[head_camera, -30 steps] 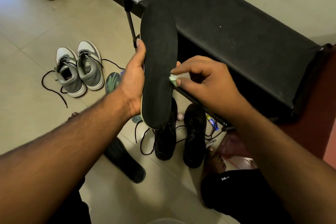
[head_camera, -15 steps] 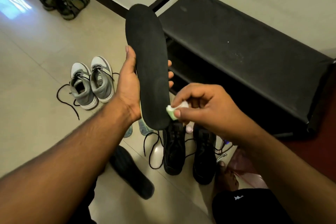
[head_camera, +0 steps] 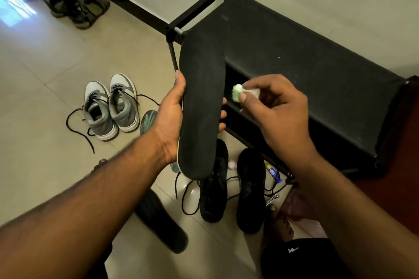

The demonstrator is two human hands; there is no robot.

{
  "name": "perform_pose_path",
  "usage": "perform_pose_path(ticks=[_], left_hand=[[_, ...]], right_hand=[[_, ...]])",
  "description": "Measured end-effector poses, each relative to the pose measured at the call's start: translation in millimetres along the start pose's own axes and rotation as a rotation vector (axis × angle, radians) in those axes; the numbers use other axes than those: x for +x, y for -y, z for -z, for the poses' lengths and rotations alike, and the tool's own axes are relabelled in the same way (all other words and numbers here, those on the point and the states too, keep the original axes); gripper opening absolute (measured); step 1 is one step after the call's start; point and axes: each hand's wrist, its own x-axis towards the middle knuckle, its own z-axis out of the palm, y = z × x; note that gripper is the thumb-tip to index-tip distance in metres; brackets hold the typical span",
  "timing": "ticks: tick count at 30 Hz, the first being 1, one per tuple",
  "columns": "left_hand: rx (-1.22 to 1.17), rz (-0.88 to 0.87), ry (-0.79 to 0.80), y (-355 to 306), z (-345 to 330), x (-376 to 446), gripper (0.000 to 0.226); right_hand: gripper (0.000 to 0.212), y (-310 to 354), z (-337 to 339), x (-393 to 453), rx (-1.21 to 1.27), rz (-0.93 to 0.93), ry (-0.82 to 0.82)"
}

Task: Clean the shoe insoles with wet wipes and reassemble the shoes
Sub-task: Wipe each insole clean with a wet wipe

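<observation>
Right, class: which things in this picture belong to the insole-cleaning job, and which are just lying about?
Part of the job:
black insole, held in the left hand
wadded wipe, pinched in the right hand
second insole on the floor
black shoes
grey sneakers

Lying about:
olive sandals
black shoe rack
small tube

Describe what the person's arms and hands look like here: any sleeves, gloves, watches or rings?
Both forearms are bare right to the frame's edge, with no sleeves in view. The left hand and right hand wear no gloves. No watch or band shows at either wrist, and no ring on the fingers that can be seen. Dark clothing with a small white mark shows lower right.
</observation>
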Motion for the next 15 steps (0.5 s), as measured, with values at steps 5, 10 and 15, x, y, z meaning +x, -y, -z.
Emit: perform_pose_path(ticks=[5, 10, 15], left_hand=[[-0.088, -0.023, -0.056, -6, 4, -1, 0.081], [-0.209, -0.187, -0.118, -17, 10, -1, 0.061], [-0.238, -0.195, -0.100, -17, 10, 0, 0.064]], right_hand=[[0.018, 8, 3, 1, 0.613, -0.456, 0.057], [0.029, 7, -10, -7, 0.737, -0.538, 0.160], [0.036, 8, -15, -12, 0.477, -0.376, 0.189]])
